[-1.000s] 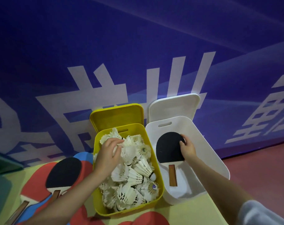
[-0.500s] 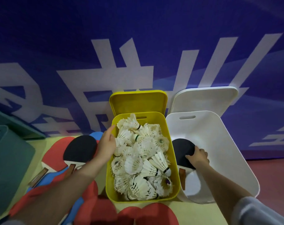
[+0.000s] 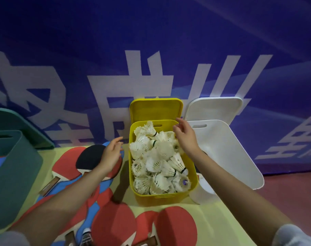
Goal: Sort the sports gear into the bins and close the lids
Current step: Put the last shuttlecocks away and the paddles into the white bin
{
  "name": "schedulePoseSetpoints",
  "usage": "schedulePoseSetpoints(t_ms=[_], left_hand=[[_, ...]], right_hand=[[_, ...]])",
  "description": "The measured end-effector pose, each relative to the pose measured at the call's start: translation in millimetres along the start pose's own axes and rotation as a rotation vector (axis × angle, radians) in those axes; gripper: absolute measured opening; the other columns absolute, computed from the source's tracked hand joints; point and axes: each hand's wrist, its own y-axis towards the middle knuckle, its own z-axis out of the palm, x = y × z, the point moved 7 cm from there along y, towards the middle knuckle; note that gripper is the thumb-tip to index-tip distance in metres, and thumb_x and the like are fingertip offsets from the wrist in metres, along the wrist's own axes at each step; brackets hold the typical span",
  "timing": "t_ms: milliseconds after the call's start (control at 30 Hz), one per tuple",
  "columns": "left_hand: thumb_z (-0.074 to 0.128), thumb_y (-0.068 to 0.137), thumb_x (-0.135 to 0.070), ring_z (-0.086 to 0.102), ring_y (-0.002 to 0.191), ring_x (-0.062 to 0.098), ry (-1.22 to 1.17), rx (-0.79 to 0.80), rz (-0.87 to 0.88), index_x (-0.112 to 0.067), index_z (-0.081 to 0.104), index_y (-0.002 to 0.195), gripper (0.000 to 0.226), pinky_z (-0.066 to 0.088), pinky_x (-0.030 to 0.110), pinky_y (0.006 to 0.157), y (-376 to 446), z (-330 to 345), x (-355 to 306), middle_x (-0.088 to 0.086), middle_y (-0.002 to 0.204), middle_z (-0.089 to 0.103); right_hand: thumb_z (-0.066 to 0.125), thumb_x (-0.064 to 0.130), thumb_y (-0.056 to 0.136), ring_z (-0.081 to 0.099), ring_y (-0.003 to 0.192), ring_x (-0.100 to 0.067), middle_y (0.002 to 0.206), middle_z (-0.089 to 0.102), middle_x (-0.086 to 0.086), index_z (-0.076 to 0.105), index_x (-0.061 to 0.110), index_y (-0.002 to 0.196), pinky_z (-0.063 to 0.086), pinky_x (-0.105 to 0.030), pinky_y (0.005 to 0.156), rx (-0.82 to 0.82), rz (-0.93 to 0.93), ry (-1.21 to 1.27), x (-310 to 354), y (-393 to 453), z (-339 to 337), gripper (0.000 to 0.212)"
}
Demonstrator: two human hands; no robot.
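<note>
A yellow bin (image 3: 161,196) stands in the middle, heaped with white shuttlecocks (image 3: 156,157), and its yellow lid (image 3: 155,109) is raised behind it. To its right is a white bin (image 3: 231,150) with its white lid (image 3: 215,108) up. My right hand (image 3: 185,137) hovers over the yellow bin's far right corner, fingers loose, holding nothing. My left hand (image 3: 110,155) is left of the yellow bin, above a black-faced paddle (image 3: 88,157), fingers relaxed and empty. Red paddles (image 3: 115,226) lie on the mat in front.
A dark green bin (image 3: 12,174) with its lid up stands at the left. A blue banner wall (image 3: 151,50) with white characters closes the back. Red floor (image 3: 293,192) shows to the right of the yellow-green mat (image 3: 222,219). A shuttlecock (image 3: 86,236) lies among the near paddles.
My right hand has come out of the white bin, leaving the paddle there, and risen over the yellow bin's far corner. My left hand has moved off the yellow bin's left side.
</note>
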Motion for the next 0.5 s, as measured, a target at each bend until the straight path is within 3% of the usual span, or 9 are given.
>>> schedulePoseSetpoints(t_ms=[133,233,333,433,500], left_hand=[[0.038,0.101,-0.017,0.059,0.086,0.015,0.033,-0.073,-0.008,-0.018,0.053,0.126,0.03,0.048,0.037,0.081,-11.0,-55.3,18.0,0.0,0.102,0.062],[0.037,0.1,-0.01,0.057,0.084,0.021,0.081,-0.116,-0.052,-0.011,0.053,0.126,0.031,0.046,0.036,0.076,-19.5,-107.6,48.3,0.011,0.109,0.061],[0.042,0.097,-0.005,0.061,0.094,0.03,0.224,-0.118,-0.041,-0.007,0.056,0.123,0.03,0.047,0.04,0.083,-30.9,-158.8,82.5,0.016,0.114,0.063],[0.047,0.094,0.0,0.06,0.102,0.026,0.366,-0.092,-0.06,-0.003,0.058,0.122,0.031,0.041,0.029,0.083,-45.1,-204.7,113.8,0.015,0.114,0.062],[0.049,0.093,-0.01,0.061,0.104,0.024,0.43,-0.062,-0.078,-0.017,0.062,0.118,0.029,0.043,0.026,0.084,-51.7,-233.0,140.1,0.009,0.116,0.063]], right_hand=[[0.055,0.018,0.094,0.062,0.09,-0.02,0.094,0.061,-0.002,0.056,0.016,0.124,0.05,-0.034,0.08,0.126,-0.065,0.091,48.6,-31.4,71.4,0.031],[0.054,0.017,0.092,0.062,0.087,-0.018,0.093,0.061,-0.001,0.058,0.016,0.121,0.05,-0.033,0.08,0.22,-0.065,0.046,55.9,-58.1,133.9,0.029],[0.054,0.013,0.092,0.06,0.079,-0.014,0.088,0.062,-0.002,0.06,0.015,0.117,0.05,-0.03,0.076,0.289,-0.016,0.037,43.8,-87.1,190.1,0.026],[0.053,0.007,0.092,0.055,0.071,-0.014,0.082,0.059,-0.005,0.06,0.011,0.112,0.045,-0.021,0.066,0.376,0.109,0.017,12.9,-118.8,238.8,0.021],[0.053,0.005,0.09,0.052,0.068,-0.015,0.078,0.056,-0.005,0.061,0.008,0.111,0.043,-0.022,0.064,0.386,0.206,-0.047,-16.3,-140.4,261.1,0.022]])
